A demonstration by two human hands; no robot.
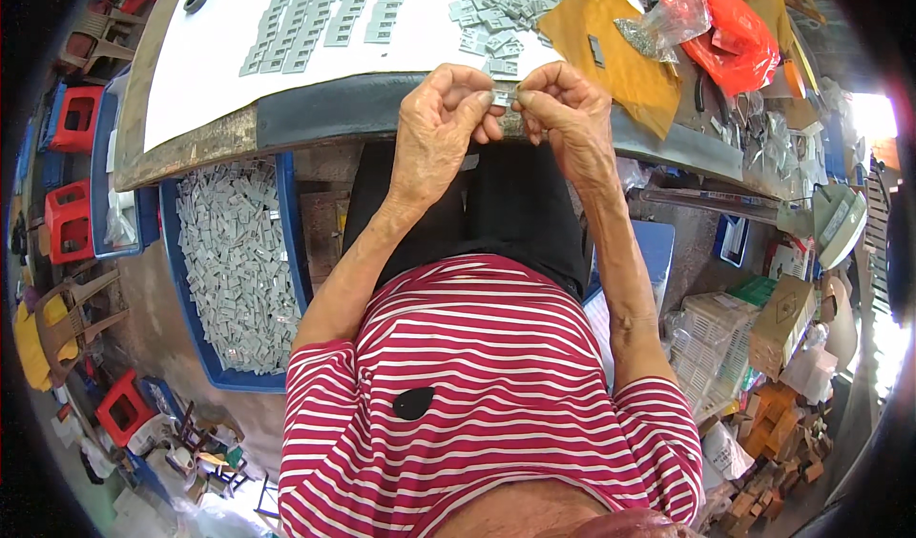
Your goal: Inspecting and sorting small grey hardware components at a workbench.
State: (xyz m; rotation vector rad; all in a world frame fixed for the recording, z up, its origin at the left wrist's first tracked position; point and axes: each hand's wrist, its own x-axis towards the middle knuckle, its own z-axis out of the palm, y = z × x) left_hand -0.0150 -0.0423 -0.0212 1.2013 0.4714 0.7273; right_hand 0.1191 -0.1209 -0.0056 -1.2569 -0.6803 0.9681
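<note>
Over the table's front edge, my left hand (441, 123) pinches a small grey plastic piece (503, 98) between thumb and fingers. My right hand (574, 118) is closed in a pinch at that piece's right end; whether its fingertips grip the piece or something tiny, I cannot make out. Just beyond my fingers lies a loose pile of similar grey pieces (506, 9) on the white sheet (200, 71). Farther left, more grey pieces (301, 18) are laid out in several slanting rows.
A blue bin (221, 378) full of grey pieces stands below the table's left side. On the table's right are a brown cloth (611, 51), a red plastic bag (739, 51) and a clear bag (668, 28). A black ring (196, 2) sits far left. Red stools (70, 221) stand beyond.
</note>
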